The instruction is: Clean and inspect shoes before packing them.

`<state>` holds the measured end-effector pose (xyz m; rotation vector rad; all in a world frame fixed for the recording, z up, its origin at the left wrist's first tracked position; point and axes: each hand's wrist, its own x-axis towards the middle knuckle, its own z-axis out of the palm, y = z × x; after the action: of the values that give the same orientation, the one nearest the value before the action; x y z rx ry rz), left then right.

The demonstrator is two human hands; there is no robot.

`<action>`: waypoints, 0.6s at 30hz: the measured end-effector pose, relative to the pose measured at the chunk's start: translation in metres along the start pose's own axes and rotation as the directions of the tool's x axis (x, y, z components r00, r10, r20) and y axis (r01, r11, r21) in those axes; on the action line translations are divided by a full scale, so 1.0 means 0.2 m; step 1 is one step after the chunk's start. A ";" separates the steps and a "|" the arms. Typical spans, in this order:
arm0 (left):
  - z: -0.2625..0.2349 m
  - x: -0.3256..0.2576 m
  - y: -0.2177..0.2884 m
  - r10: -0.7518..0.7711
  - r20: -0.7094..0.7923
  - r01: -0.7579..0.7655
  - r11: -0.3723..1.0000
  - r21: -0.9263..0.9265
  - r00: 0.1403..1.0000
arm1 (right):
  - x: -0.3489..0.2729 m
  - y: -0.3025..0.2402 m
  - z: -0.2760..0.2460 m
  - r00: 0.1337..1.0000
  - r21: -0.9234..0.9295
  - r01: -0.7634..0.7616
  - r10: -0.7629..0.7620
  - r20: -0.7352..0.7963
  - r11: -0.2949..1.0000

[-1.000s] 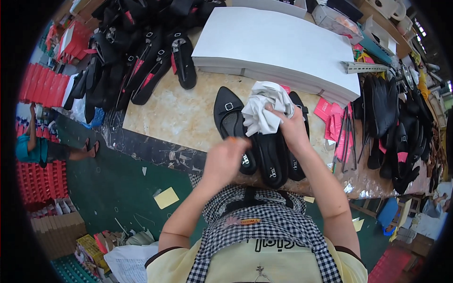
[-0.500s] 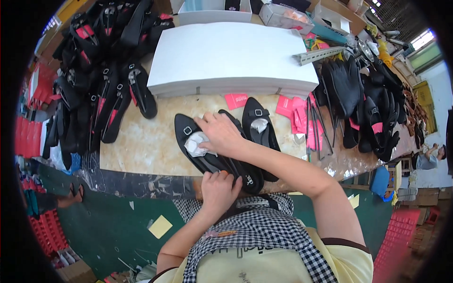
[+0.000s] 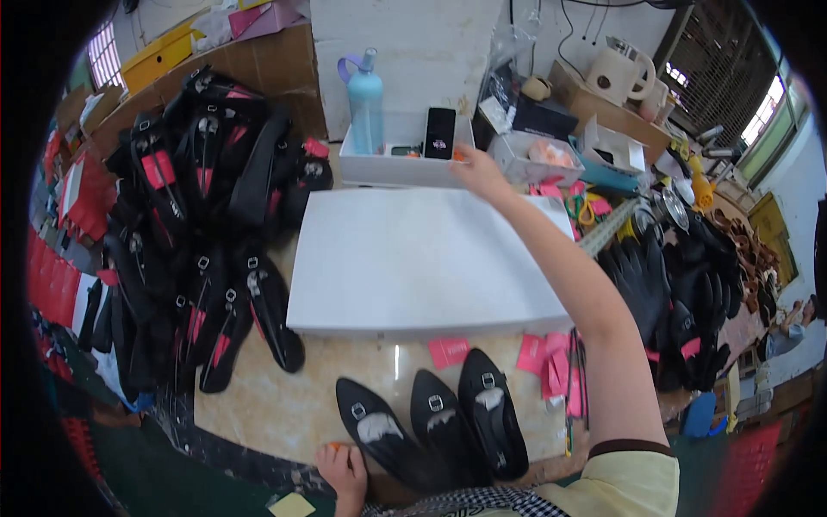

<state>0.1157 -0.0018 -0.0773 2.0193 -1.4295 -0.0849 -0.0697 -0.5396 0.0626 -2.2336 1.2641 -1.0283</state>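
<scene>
Three black pointed shoes (image 3: 439,424) with buckles lie side by side at the near table edge, white paper stuffed in each. My left hand (image 3: 345,470) rests curled on the table edge just left of them, an orange bit at its fingertip. My right hand (image 3: 479,172) stretches far across the table and touches the rim of a white tray (image 3: 379,169), right next to a black phone (image 3: 440,132) standing in it. An orange bit shows at its fingertips too. Nothing else shows in it.
A big white flat stack (image 3: 422,258) fills the table's middle. A blue bottle (image 3: 365,99) stands in the tray. Piles of black shoes lie left (image 3: 198,233) and right (image 3: 689,302). Pink tags (image 3: 551,358) are scattered by the shoes. A white kettle (image 3: 616,73) and boxes crowd the back.
My right hand has left the shoes, where it held white paper, and reached to the far tray. My left hand dropped to the table edge. My view tilted up.
</scene>
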 end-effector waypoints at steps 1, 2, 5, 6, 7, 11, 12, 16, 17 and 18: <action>0.04 0.01 -0.01 0.017 -0.010 -0.017 1.000 -0.019 1.000 | 0.24 0.19 -0.02 0.969 0.035 -0.229 0.225 0.105 0.973; 0.02 -0.02 -0.04 -0.021 -0.009 0.021 0.999 0.025 1.000 | 0.36 0.13 0.10 0.902 0.166 -0.426 0.404 0.151 0.889; -0.03 0.03 0.00 -0.028 0.010 0.028 0.997 0.074 1.000 | 0.69 0.39 0.34 0.854 0.016 -0.507 0.499 0.146 0.862; -0.05 0.04 0.03 -0.024 0.044 0.019 0.995 0.099 0.999 | 0.74 0.47 0.41 0.812 0.140 -0.577 0.547 0.204 0.805; -0.05 0.04 0.03 -0.024 0.043 0.019 0.995 0.097 0.999 | 0.78 0.56 0.45 0.766 0.251 -0.642 0.587 0.263 0.725; 0.00 0.07 0.03 -0.050 0.111 0.042 0.996 0.074 0.993 | 0.81 0.76 0.39 0.851 -0.125 -0.519 0.525 0.019 0.845; -0.01 0.06 0.03 -0.057 0.143 0.043 0.994 0.099 0.988 | 0.79 0.72 0.40 0.928 -0.213 -0.372 0.370 -0.051 0.904; 0.02 -0.01 -0.04 -0.046 0.004 0.045 0.989 0.142 0.999 | 0.63 0.33 0.26 0.936 0.052 0.035 -0.015 -0.353 0.998; 0.07 0.00 -0.06 0.015 -0.094 0.000 0.988 0.156 0.996 | 0.59 0.25 0.12 0.950 0.097 0.021 0.010 -0.313 0.995; 0.06 0.01 -0.04 -0.019 -0.042 0.024 0.990 0.136 0.999 | 0.47 0.21 -0.07 0.949 0.041 0.088 -0.071 -0.307 0.995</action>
<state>0.1187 -0.0077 -0.0899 2.1348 -1.4223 0.0454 -0.0723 -0.6418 0.0841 -2.1586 1.2553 -1.4672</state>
